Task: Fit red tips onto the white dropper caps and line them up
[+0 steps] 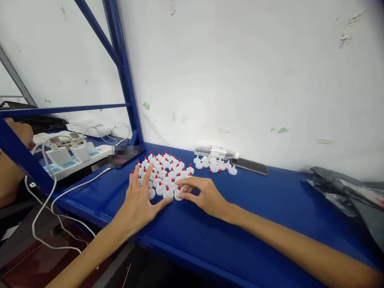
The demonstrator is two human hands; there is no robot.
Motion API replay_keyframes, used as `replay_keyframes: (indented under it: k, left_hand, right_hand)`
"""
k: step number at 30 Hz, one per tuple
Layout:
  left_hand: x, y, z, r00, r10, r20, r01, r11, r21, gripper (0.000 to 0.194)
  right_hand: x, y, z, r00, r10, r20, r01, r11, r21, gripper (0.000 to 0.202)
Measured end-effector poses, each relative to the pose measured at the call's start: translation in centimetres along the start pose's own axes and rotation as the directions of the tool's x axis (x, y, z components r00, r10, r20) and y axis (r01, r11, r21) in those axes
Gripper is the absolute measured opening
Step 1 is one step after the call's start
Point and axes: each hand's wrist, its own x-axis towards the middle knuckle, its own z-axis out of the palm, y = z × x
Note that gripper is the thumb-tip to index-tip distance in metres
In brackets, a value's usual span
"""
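A tight cluster of white nozzle caps with red tips (163, 174) stands upright on the blue table (255, 216). My left hand (139, 205) is spread along the cluster's left and front edge, its thumb beside the front caps and nothing held in it. At the front right corner, my right hand (208, 196) has thumb and fingers closed on one red-tipped nozzle cap (178, 195), which stands at table level beside the others. Further back to the right lies a loose pile of white nozzle caps (214, 165), with a few small red tips (220, 171) among them.
Behind the pile, a clear plastic bottle (214, 152) lies on its side next to a phone (250, 166). Another phone (127, 155), a power strip (76, 163) and white cables are left. Another person's arm (18, 136) shows far left; a grey bag (345, 194) lies right.
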Motion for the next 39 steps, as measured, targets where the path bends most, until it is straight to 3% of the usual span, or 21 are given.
replay_keyframes:
  k: [4, 7, 9, 12, 15, 17, 20, 22, 25, 27, 30, 31, 33, 35, 39]
  left_hand:
    - [-0.2, 0.1, -0.5, 0.998, -0.04, 0.041, 0.039, 0.999, 0.034, 0.106]
    - [-0.5, 0.4, -0.6, 0.998, -0.046, 0.036, 0.044, 0.998, 0.054, 0.105]
    - [-0.6, 0.6, -0.6, 0.999, -0.037, 0.023, 0.036, 0.998, 0.058, 0.101]
    - [-0.7, 0.9, -0.8, 1.0, -0.024, -0.006, 0.024, 0.998, 0.05, 0.094]
    - [0.1, 1.1, -2.1, 0.99, 0.06, -0.124, -0.066, 0.997, -0.042, 0.073]
    - [1.1, 1.4, -3.9, 0.95, 0.132, -0.285, -0.179, 0.973, -0.147, 0.059]
    - [2.7, 2.6, -6.7, 0.894, 0.119, -0.433, -0.223, 0.954, -0.198, 0.047]
    - [3.1, 4.0, -7.9, 0.884, 0.086, -0.459, -0.233, 0.933, -0.274, 0.033]
    - [2.2, 6.8, -7.6, 0.931, 0.123, -0.344, -0.251, 0.899, -0.36, 0.028]
    - [1.1, 8.7, -6.0, 0.979, 0.139, -0.149, -0.19, 0.884, -0.426, 0.024]
    - [-0.1, 11.0, -2.9, 0.986, 0.154, 0.058, -0.107, 0.868, -0.485, 0.049]
    - [-0.2, 11.5, -2.0, 0.981, 0.164, 0.106, -0.087, 0.851, -0.518, 0.051]
    - [-0.4, 12.1, -0.6, 0.972, 0.178, 0.156, -0.067, 0.839, -0.54, 0.032]
    - [-0.6, 12.1, 0.1, 0.97, 0.165, 0.177, -0.048, 0.849, -0.527, 0.018]
    - [-1.6, 11.1, 0.2, 0.97, 0.12, 0.21, -0.007, 0.883, -0.47, 0.025]
  right_hand:
    - [0.1, -0.4, -1.6, 0.988, -0.007, -0.156, -0.011, 0.993, -0.118, 0.02]
    - [1.0, 0.6, -4.4, 0.969, 0.059, -0.24, -0.145, 0.922, -0.358, 0.026]
    - [1.8, 1.9, -6.5, 0.968, 0.105, -0.23, -0.211, 0.837, -0.505, 0.028]
    - [2.7, 4.0, -8.5, 0.976, 0.129, -0.174, -0.209, 0.776, -0.596, 0.028]
    - [3.2, 5.4, -8.5, 0.987, 0.121, -0.106, -0.161, 0.753, -0.638, 0.028]
    - [3.6, 6.0, -7.7, 0.989, 0.112, -0.093, -0.146, 0.753, -0.642, 0.028]
    - [4.4, 6.2, -6.6, 0.987, 0.112, -0.112, -0.158, 0.771, -0.617, 0.021]
    - [4.8, 5.8, -6.3, 0.984, 0.12, -0.128, -0.173, 0.793, -0.585, 0.015]
    - [4.5, 3.9, -7.0, 0.979, 0.138, -0.148, -0.197, 0.826, -0.528, 0.015]
    - [3.5, 1.6, -7.6, 0.98, 0.146, -0.135, -0.193, 0.861, -0.47, 0.019]
    - [1.5, -2.7, -8.2, 0.989, 0.138, -0.051, -0.147, 0.956, -0.252, 0.018]
    - [0.8, -4.0, -8.2, 0.991, 0.136, -0.016, -0.137, 0.972, -0.193, 0.017]
    - [-0.3, -5.8, -8.1, 0.988, 0.138, 0.067, -0.129, 0.984, -0.125, 0.016]
    - [-0.9, -6.4, -8.1, 0.978, 0.154, 0.14, -0.139, 0.984, -0.109, 0.019]
    - [-0.2, -3.4, -8.7, 0.97, 0.211, 0.12, -0.179, 0.955, -0.239, 0.026]
